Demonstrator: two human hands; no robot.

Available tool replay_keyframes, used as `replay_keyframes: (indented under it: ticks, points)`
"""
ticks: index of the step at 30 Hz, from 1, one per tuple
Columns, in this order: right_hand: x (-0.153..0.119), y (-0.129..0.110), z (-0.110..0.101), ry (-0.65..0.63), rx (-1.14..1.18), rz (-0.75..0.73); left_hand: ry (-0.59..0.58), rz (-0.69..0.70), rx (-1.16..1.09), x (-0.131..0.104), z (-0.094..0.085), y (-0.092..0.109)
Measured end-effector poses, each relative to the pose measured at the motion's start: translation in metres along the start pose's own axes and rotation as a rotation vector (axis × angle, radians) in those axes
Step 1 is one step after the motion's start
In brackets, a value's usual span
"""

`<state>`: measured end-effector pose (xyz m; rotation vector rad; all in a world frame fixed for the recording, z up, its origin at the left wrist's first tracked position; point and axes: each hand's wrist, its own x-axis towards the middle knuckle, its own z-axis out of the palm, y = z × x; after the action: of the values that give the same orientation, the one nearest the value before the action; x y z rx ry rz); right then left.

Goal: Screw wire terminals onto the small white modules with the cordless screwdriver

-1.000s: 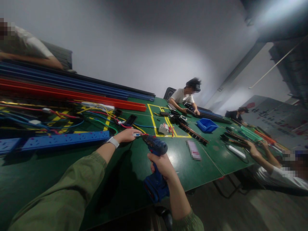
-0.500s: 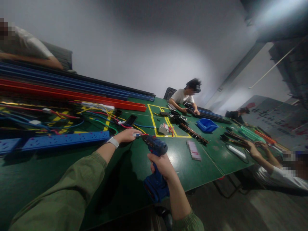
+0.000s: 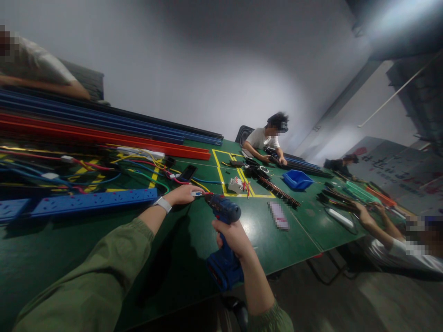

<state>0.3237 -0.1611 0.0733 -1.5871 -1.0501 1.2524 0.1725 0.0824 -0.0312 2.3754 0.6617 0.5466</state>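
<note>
My right hand [image 3: 238, 237] is wrapped round the handle of a blue cordless drill [image 3: 227, 210], its battery end low and its chuck pointing left. In front of the chuck, my left hand [image 3: 180, 195] pinches a small white and blue part [image 3: 197, 194]; its exact kind is too small to make out. The drill's tip meets or nearly meets this part, and I cannot tell if they touch. Coloured wires run just beyond my left fingers, near a black phone-like device [image 3: 188, 173].
Blue socket strips [image 3: 97, 205] and a red channel [image 3: 138, 139] lie on the left. Beyond the drill are a white circuit breaker [image 3: 236, 185], a pink phone-like slab [image 3: 278, 215] and a blue bin [image 3: 297, 180]. Co-workers sit across and to the right of the green table [image 3: 290, 244].
</note>
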Motion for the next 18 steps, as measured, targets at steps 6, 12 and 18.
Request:
replay_keyframes:
  ticks: [6,12,18]
  points:
    - [0.0005,0.001,-0.0002,0.002,-0.01,0.014,-0.008,-0.016,-0.023,-0.0018,-0.0022,0.0046]
    - [0.0009,0.0037,-0.0011,-0.01,-0.03,-0.022,0.002,-0.02,-0.018,-0.0015,-0.0009,0.0019]
    - [-0.0004,0.0011,-0.0003,0.005,-0.037,-0.026,-0.019,-0.002,0.005,0.001,0.0004,-0.004]
